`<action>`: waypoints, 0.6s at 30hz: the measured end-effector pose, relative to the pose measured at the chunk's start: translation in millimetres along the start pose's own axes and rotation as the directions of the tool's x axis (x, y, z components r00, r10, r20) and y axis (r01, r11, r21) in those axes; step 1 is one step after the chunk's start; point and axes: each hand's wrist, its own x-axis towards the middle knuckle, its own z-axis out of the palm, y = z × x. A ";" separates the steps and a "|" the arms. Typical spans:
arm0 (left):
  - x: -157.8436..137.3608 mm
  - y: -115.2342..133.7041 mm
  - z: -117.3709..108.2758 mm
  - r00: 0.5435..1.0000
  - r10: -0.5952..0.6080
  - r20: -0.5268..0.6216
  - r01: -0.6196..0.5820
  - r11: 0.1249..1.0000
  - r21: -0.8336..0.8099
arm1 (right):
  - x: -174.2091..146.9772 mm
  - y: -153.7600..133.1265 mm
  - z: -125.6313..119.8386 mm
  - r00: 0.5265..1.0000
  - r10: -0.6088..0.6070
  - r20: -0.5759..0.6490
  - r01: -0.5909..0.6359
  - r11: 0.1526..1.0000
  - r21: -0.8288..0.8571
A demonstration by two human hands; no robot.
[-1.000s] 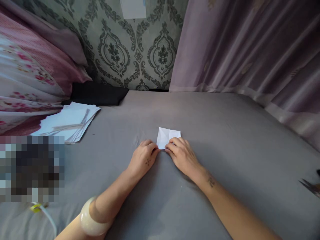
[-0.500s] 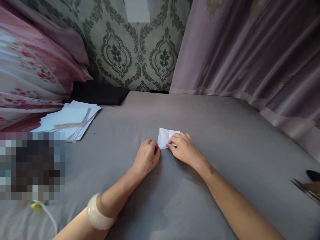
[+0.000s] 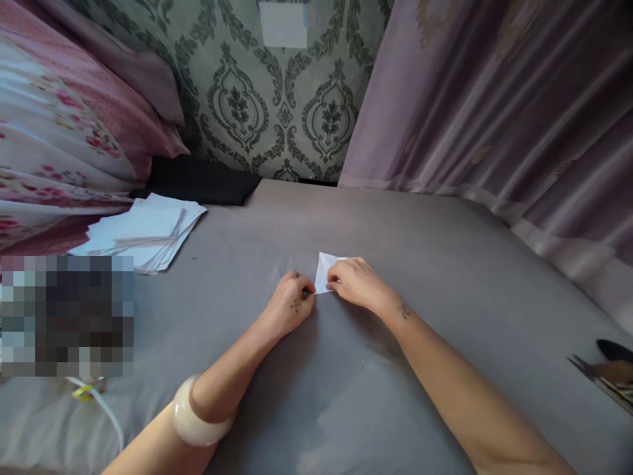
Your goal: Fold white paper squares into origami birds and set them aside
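Working at a small white piece of paper (image 3: 323, 272), the two hands meet near the middle of a gray sheet (image 3: 425, 244), with the paper lying flat between them. The left hand (image 3: 288, 302) is narrow, its thumb and forefinger brought together on the paper's near left corner, the other fingers curled in. The right hand (image 3: 359, 282) covers most of the paper's right part, fingers bent and close together; whether they pinch an edge or only press down I cannot tell. Creases show on the uncovered left portion. A pale bangle (image 3: 184, 414) circles the left forearm. Well apart, to the left, lies a loose stack of white sheets (image 3: 143, 227), and just behind it a folded black cloth (image 3: 202, 181). In front of the stack, a pixelated patch hides something, and a white cord (image 3: 111, 415) with a yellow piece (image 3: 82, 393) on it runs out below. At the right edge, a pointed tool (image 3: 593, 376) lies beside a black object (image 3: 616, 349), both cut off. Behind stands a patterned wall (image 3: 237, 105) bearing a white sheet of paper (image 3: 284, 25), between floral fabric (image 3: 49, 119) and a mauve curtain (image 3: 380, 132).
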 end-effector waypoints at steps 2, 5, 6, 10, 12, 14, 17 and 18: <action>1.8 -1.9 2.3 1.000 -0.001 -0.015 0.001 1.000 -0.007 | 1.8 -3.6 -2.9 1.000 0.017 0.025 -0.017 1.000 -0.007; 5.1 -6.1 7.6 0.998 0.032 -0.055 -0.030 0.999 0.030 | 6.1 -7.5 -5.8 0.997 0.043 0.058 -0.042 0.999 -0.011; 6.0 -7.2 8.9 0.997 0.044 -0.065 -0.041 0.998 0.047 | 7.8 -8.4 -6.8 0.996 0.054 0.074 -0.053 0.999 -0.011; 7.3 -9.0 8.1 0.995 0.076 -0.062 -0.073 0.996 0.051 | 14.5 -10.6 -12.5 0.985 0.094 0.145 -0.094 0.996 -0.010; 7.2 -9.0 5.3 0.995 0.083 -0.050 -0.081 0.996 0.032 | 17.3 -11.2 -15.5 0.978 0.107 0.179 -0.108 0.994 -0.007; 7.3 -8.4 2.5 0.996 0.074 -0.045 -0.074 0.997 0.016 | 19.5 -11.7 -17.7 0.972 0.114 0.204 -0.115 0.993 -0.006; 7.2 -5.4 0.8 0.993 0.060 -0.102 -0.061 0.998 -0.002 | 22.0 -12.3 -19.4 0.968 0.117 0.223 -0.118 0.993 -0.009; 7.0 -4.0 1.2 0.989 0.086 -0.119 -0.088 0.996 -0.010 | 22.6 -12.7 -19.6 0.967 0.118 0.225 -0.118 0.993 -0.010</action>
